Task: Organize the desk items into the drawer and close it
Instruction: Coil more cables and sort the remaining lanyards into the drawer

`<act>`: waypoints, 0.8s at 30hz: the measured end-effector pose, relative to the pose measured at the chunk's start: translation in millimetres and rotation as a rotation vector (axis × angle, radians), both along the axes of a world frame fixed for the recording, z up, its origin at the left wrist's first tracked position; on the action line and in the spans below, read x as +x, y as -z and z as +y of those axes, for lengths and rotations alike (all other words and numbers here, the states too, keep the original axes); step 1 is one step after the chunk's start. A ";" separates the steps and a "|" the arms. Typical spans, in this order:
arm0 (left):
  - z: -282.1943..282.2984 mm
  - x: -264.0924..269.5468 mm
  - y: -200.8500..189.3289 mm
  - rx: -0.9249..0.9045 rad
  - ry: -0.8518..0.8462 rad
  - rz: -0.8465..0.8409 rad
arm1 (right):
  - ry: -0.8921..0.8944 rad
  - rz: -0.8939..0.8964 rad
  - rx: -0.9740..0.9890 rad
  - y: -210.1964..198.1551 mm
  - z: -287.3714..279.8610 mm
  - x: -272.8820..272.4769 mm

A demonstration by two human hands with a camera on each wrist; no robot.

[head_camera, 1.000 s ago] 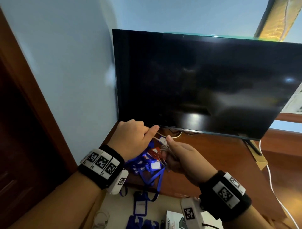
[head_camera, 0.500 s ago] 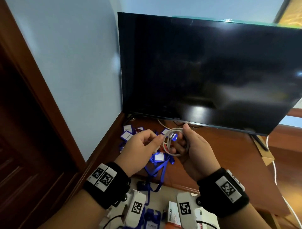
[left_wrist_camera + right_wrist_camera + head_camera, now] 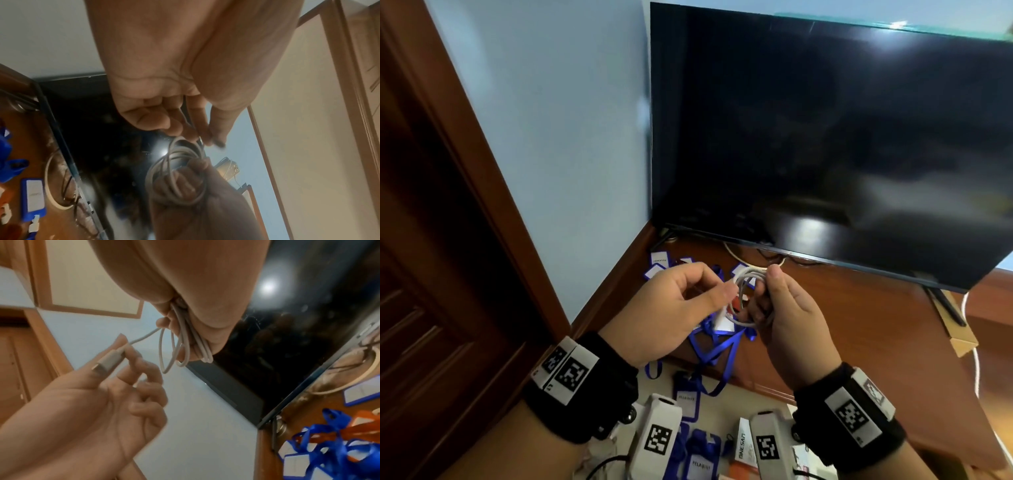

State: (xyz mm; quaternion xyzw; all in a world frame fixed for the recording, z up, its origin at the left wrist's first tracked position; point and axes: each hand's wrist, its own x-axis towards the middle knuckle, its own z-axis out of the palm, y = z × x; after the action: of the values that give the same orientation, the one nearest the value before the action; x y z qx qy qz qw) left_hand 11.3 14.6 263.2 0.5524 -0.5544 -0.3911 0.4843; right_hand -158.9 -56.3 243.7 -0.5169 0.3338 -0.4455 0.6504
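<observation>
One white cable [image 3: 743,301], coiled in several loops at frame centre — the right hand [image 3: 787,315] clasps the coil, the left hand [image 3: 671,308] pinches its plug end [image 3: 109,360]. One dark monitor [image 3: 825,137] fills the upper right; blue lanyards [image 3: 714,346] lie on the desk [image 3: 859,325] below — too tangled to count.

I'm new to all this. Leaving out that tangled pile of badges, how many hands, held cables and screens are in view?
Hands: 2, the left hand and the right hand
White cable, coiled and held between both hands: 1
Dark screen standing on the desk: 1
Total: 4
</observation>
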 end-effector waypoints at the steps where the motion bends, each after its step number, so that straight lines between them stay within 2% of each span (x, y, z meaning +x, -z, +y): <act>1: -0.5 -1.1 2.6 0.019 0.009 -0.005 | -0.015 -0.053 0.046 -2.7 -0.8 0.5; 5: -5.1 -2.4 17.1 -0.029 -0.118 -0.157 | -0.121 -0.194 0.165 -14.1 -0.9 -0.4; 7: -9.0 -1.9 21.9 -0.054 -0.200 -0.161 | -0.141 -0.222 0.217 -16.3 -0.5 -0.7; 10: -15.4 -1.9 27.2 -0.019 -0.110 0.011 | -0.158 -0.262 0.298 -17.9 0.2 -1.0; 12: -18.5 -4.6 28.3 -0.004 -0.018 0.021 | -0.151 -0.279 0.331 -15.6 -0.3 -1.1; 14: -19.8 -7.5 28.3 -0.028 -0.012 -0.028 | -0.134 -0.267 0.315 -10.1 -1.3 -0.6; 16: -22.0 -8.3 31.0 -0.073 -0.057 -0.050 | -0.099 -0.149 0.225 -0.6 -1.2 -0.1; 19: -24.7 -9.9 38.1 -0.084 -0.104 -0.086 | 0.000 0.135 0.010 12.8 1.5 -1.3; 24: -25.0 -14.0 48.5 -0.077 -0.137 -0.100 | -0.046 0.291 -0.105 18.2 5.1 -8.0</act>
State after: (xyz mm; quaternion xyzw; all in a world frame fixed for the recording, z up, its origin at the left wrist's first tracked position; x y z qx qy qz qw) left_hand -2.7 -10.4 214.7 0.5887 -0.5536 -0.3072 0.5025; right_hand -167.0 -51.2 225.6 -0.6168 0.3886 -0.3677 0.5774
